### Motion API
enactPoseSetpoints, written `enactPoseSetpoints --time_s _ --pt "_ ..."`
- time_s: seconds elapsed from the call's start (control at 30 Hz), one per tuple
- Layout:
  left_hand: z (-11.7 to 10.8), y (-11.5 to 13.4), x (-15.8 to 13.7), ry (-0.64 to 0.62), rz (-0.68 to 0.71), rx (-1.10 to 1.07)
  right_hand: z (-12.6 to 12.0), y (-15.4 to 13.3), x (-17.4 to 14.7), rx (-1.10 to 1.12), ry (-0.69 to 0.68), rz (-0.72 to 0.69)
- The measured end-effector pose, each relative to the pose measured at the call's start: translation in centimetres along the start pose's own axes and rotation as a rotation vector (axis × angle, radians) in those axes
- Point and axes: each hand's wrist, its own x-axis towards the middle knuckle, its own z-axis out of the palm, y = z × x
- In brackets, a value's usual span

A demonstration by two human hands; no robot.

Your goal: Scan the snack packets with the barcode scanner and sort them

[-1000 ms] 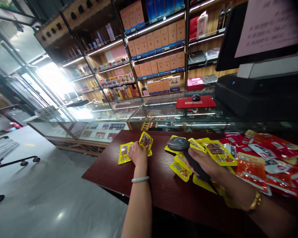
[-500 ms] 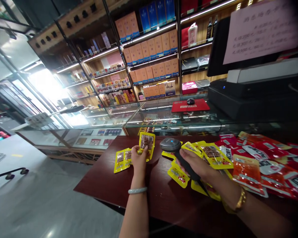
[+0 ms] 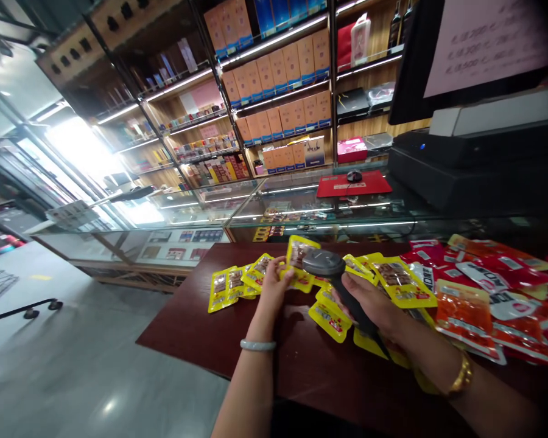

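My left hand pinches a yellow snack packet by its lower edge, raised off the counter. My right hand is wrapped round the handle of a dark barcode scanner, whose head overlaps the right side of that packet from my view. Left of my left hand, several yellow packets lie in an overlapping row. Under and beside the scanner is a looser heap of yellow packets. Part of the heap is hidden by my right hand and forearm.
Red and orange packets are piled at the right of the brown counter. Behind it stand a glass display case, a mouse on a red mat, and a monitor. Stocked shelves line the back.
My left hand has moved right with a packet, closer to the scanner head. Another yellow packet now lies at the right end of the left row. The view has shifted slightly.
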Motion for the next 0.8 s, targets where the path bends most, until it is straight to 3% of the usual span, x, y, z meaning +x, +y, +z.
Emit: enactPoseSetpoints --time_s 0.07,0.13,0.27,0.33,0.4,0.6,0.8 --pt "0.1 0.3 -0.1 -0.118 0.142 0.030 -0.1 0.0 -0.1 -0.028 0.000 0.025" --pt "-0.6 0.4 -0.1 -0.024 0.171 0.270 -0.2 0.1 -0.1 -0.047 0.005 0.038" --pt "-3.0 -0.5 0.2 0.277 -0.136 0.730 -0.3 1.0 0.2 -0.055 -0.008 0.058" --pt "-3.7 -1.1 0.3 0.272 -0.256 0.821 -0.2 1.5 0.4 -0.048 -0.017 0.079" --pt "-3.9 -1.4 0.3 0.221 -0.287 0.867 -0.1 1.9 0.4 -0.035 -0.029 0.094" --pt "-3.3 -1.2 0.1 0.233 -0.188 0.885 0.1 2.2 0.3 -0.022 -0.039 0.089" --pt "-2.8 -1.7 0.4 0.162 -0.134 0.448 0.2 1.5 0.3 0.018 0.009 0.057"
